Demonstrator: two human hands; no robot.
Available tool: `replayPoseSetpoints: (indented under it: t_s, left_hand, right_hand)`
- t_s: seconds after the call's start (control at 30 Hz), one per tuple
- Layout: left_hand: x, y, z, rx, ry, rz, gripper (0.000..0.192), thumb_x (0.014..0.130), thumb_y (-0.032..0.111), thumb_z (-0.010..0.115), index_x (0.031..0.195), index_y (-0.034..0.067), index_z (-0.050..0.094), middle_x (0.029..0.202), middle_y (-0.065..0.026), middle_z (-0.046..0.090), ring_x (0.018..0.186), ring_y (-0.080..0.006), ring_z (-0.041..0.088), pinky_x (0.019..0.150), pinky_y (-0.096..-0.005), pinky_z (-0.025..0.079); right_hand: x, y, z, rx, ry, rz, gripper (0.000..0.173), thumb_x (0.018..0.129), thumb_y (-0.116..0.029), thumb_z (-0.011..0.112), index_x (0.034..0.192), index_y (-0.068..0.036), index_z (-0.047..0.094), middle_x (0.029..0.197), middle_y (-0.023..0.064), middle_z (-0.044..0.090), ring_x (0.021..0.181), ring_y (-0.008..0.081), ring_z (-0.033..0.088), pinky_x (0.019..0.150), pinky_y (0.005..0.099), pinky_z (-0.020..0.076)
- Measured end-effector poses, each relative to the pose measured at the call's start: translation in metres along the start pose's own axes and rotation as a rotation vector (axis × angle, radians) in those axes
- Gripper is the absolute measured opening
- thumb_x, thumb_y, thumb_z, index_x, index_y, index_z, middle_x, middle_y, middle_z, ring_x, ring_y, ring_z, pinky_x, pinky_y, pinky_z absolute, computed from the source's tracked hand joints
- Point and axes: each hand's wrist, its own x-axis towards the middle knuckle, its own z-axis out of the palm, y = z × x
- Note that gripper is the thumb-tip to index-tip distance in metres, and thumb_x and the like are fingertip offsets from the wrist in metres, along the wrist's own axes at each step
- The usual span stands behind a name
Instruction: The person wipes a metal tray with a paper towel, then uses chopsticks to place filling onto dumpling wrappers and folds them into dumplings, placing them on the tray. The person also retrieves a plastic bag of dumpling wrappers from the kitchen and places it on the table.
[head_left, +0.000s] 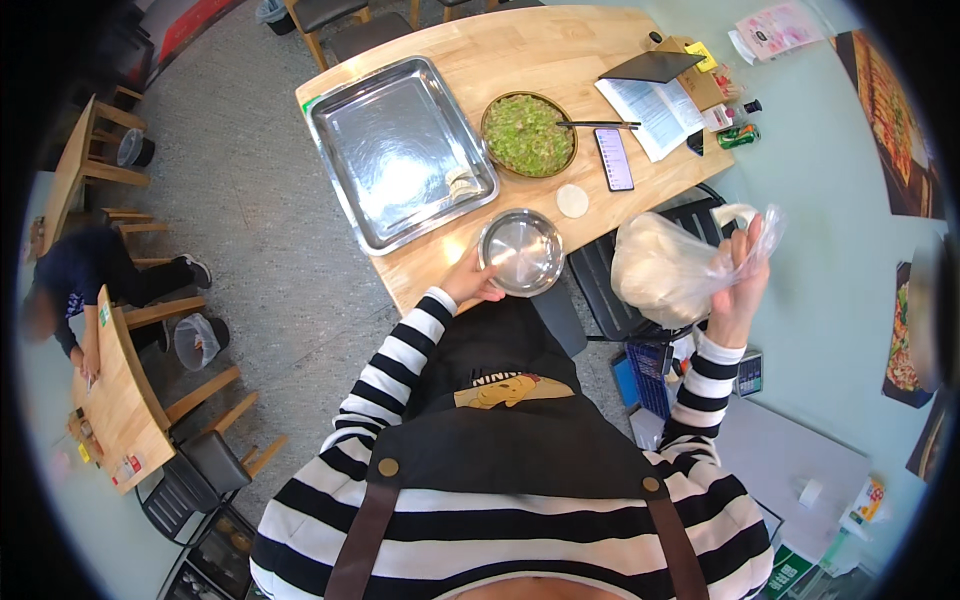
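My left hand (472, 279) grips the rim of a round stainless steel bowl (523, 251) at the table's near edge; nothing shows inside it. Raised at the right, my right hand (739, 274) clutches the gathered neck of a clear plastic bag (660, 266) filled with a pale, dough-like mass. The bag hangs above a black chair. Beyond the bowl lies a flat round wrapper (573, 201) on the wood. A large steel tray (401, 150) holds a few folded dumplings (462, 182) in its near right corner. Beside it stands a bowl of chopped green filling (529, 135) with dark chopsticks (598, 124) across its rim.
A phone (614, 160) with a lit screen and printed papers (651, 112) lie on the wooden table (555, 45). A drink can (739, 136) is at the right wall. Close by my right side stands a black chair (607, 292). Another person (97, 277) sits at a far-left table.
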Motion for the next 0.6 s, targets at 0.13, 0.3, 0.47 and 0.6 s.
replayPoseSetpoints:
  t_s: [0.13, 0.3, 0.47, 0.6]
  left_hand:
    - [0.034, -0.017, -0.001, -0.050, 0.077, -0.012, 0.069, 0.096, 0.010, 0.045, 0.145, 0.023, -0.002, 0.102, -0.0217, 0.058, 0.071, -0.0272, 0.068, 0.060, -0.0355, 0.060]
    - [0.058, -0.031, -0.001, -0.232, 0.189, 0.004, 0.066, 0.096, 0.009, 0.045, 0.145, 0.021, 0.002, 0.105, -0.0192, 0.059, 0.068, -0.0224, 0.067, 0.057, -0.0313, 0.059]
    - [0.060, -0.035, 0.012, -0.280, 0.263, -0.022, 0.066, 0.096, 0.013, 0.047, 0.146, 0.018, 0.003, 0.101, -0.0152, 0.060, 0.065, -0.0175, 0.066, 0.056, -0.0263, 0.058]
    - [0.066, -0.032, 0.023, -0.301, 0.319, -0.029, 0.066, 0.096, 0.012, 0.047, 0.146, 0.019, 0.005, 0.094, -0.0117, 0.062, 0.063, -0.0157, 0.066, 0.053, -0.0239, 0.057]
  right_hand:
    - [0.071, -0.010, 0.026, 0.009, -0.109, 0.041, 0.013, 0.097, -0.021, 0.044, 0.092, -0.012, 0.051, 0.056, -0.0053, 0.035, 0.049, 0.0063, 0.033, 0.041, 0.0217, 0.0274]
    - [0.184, -0.009, 0.060, -0.130, -0.105, 0.078, 0.020, 0.097, -0.020, 0.043, 0.111, -0.009, 0.052, 0.065, -0.0052, 0.041, 0.057, 0.0054, 0.040, 0.046, 0.0209, 0.0319]
    - [0.303, 0.035, 0.083, -0.270, -0.367, 0.081, 0.020, 0.095, -0.024, 0.049, 0.109, -0.010, 0.054, 0.069, -0.0057, 0.045, 0.060, 0.0043, 0.041, 0.049, 0.0204, 0.0337]
    - [0.386, 0.100, 0.095, -0.393, -0.472, 0.105, 0.017, 0.092, -0.024, 0.056, 0.103, -0.011, 0.055, 0.071, -0.0067, 0.046, 0.059, 0.0038, 0.039, 0.052, 0.0205, 0.0341]
